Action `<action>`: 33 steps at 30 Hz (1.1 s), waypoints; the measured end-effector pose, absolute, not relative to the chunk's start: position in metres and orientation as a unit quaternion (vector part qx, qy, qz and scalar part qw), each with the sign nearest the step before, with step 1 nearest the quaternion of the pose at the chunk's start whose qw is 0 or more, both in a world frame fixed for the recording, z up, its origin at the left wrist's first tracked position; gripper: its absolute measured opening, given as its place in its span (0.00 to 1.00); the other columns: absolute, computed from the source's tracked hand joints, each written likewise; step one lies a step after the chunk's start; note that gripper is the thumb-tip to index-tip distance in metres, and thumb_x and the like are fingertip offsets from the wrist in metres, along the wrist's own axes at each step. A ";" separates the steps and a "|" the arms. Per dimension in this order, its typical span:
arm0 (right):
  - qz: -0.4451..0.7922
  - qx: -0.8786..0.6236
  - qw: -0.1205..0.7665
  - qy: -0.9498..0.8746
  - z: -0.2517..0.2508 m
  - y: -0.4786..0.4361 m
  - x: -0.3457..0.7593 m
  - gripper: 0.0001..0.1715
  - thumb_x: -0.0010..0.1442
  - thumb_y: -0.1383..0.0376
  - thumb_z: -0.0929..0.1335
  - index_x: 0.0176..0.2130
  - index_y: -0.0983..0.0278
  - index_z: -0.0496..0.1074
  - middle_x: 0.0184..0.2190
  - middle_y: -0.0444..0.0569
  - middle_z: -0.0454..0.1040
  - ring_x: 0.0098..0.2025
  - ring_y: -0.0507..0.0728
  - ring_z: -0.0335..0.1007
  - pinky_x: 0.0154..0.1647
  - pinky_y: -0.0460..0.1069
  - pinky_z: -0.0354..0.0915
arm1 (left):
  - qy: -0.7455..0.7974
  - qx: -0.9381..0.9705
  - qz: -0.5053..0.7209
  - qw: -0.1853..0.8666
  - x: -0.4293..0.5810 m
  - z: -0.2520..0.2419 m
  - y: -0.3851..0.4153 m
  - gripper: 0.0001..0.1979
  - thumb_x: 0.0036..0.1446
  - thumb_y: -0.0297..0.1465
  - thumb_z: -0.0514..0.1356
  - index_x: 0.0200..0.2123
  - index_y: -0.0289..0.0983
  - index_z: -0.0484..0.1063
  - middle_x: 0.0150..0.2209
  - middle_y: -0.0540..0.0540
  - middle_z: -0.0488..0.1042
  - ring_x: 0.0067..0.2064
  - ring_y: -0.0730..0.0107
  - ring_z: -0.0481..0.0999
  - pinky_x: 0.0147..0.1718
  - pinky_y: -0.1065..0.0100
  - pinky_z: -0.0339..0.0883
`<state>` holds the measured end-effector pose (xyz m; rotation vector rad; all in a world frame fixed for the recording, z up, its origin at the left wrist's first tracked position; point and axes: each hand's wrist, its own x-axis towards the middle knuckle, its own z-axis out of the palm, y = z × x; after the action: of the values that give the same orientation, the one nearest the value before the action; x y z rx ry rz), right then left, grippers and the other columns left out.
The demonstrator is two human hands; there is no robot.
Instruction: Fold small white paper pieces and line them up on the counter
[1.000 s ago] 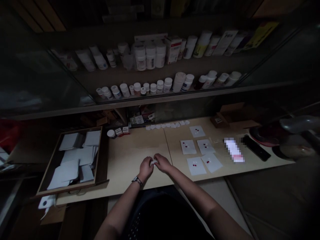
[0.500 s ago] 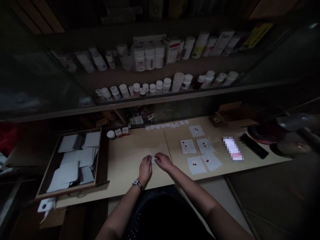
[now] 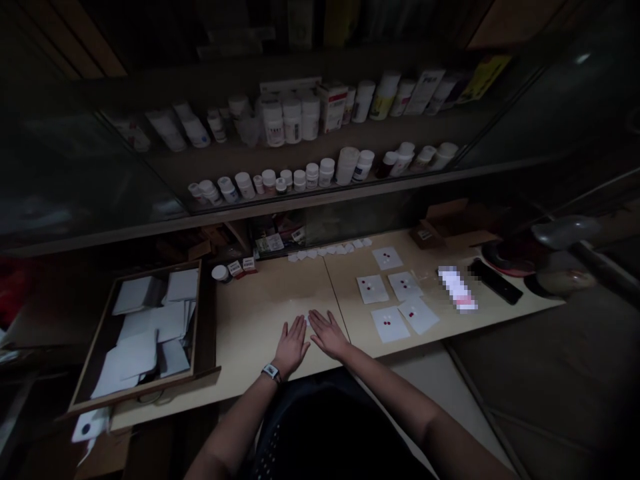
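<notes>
My left hand lies flat on the tabletop with its fingers stretched out. Close beside it, my right hand is also flat, palm down, fingers extended. A small bit of white paper shows between the two hands, mostly covered by their fingertips. To the right of my hands, several white paper squares are spread out, each bearing a few red and pale pills. Along the table's back edge runs a row of small folded white paper packets.
At left, an open wooden drawer holds stacks of white paper. A white bottle and small boxes stand behind. Phones, a cardboard box and shelves of medicine bottles surround the table.
Both hands have gone from pinching the small paper to lying flat with fingers extended over it. The view has shifted slightly; the pill papers stay in place.
</notes>
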<state>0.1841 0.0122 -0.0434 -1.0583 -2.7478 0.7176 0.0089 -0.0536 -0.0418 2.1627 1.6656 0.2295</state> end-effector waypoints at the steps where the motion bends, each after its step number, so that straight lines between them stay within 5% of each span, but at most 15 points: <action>1: 0.242 -0.365 0.062 -0.897 -0.042 0.014 0.184 0.29 0.63 0.65 0.59 0.63 0.64 0.54 0.63 0.58 0.56 0.66 0.60 0.46 0.63 0.64 0.40 | 0.601 0.768 0.093 0.201 0.007 -0.041 -0.053 0.28 0.61 0.32 0.49 0.64 0.34 0.51 0.64 0.36 0.53 0.66 0.56 0.48 0.61 0.46 0.43; 8: 0.259 -0.447 0.139 -0.845 -0.028 0.022 0.166 0.21 0.60 0.69 0.62 0.53 0.63 0.65 0.57 0.56 0.65 0.58 0.59 0.57 0.60 0.60 0.46 | 0.713 0.637 0.247 0.154 -0.010 -0.042 -0.053 0.23 0.58 0.25 0.47 0.57 0.36 0.61 0.57 0.37 0.64 0.60 0.55 0.59 0.57 0.48 0.54; 14: 0.220 -0.448 0.077 -0.863 -0.024 0.026 0.138 0.11 0.58 0.66 0.66 0.43 0.65 0.70 0.43 0.55 0.72 0.47 0.61 0.64 0.55 0.58 0.51 | 0.696 0.632 0.301 0.159 -0.008 -0.052 -0.056 0.20 0.58 0.25 0.47 0.53 0.37 0.65 0.54 0.38 0.66 0.58 0.55 0.62 0.55 0.48 0.58; 19: 0.212 -0.468 0.120 -0.850 -0.031 0.040 0.145 0.07 0.60 0.66 0.65 0.40 0.63 0.69 0.39 0.52 0.73 0.44 0.59 0.64 0.54 0.56 0.51 | 0.697 0.625 0.313 0.161 -0.007 -0.054 -0.053 0.19 0.58 0.26 0.47 0.51 0.37 0.67 0.53 0.38 0.66 0.57 0.56 0.63 0.56 0.49 0.58; 33: 0.090 -0.662 0.136 -0.732 -0.029 0.276 0.318 0.12 0.60 0.64 0.62 0.40 0.67 0.72 0.41 0.57 0.72 0.45 0.60 0.64 0.44 0.50 0.53 | 0.763 0.545 0.317 0.142 0.071 -0.051 -0.018 0.17 0.58 0.27 0.49 0.49 0.37 0.70 0.54 0.38 0.64 0.57 0.56 0.63 0.55 0.50 0.59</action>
<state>0.3182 0.2764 -0.0292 -1.9167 -2.1186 0.2596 0.0706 -0.0181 -0.0509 1.5741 2.2010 0.9146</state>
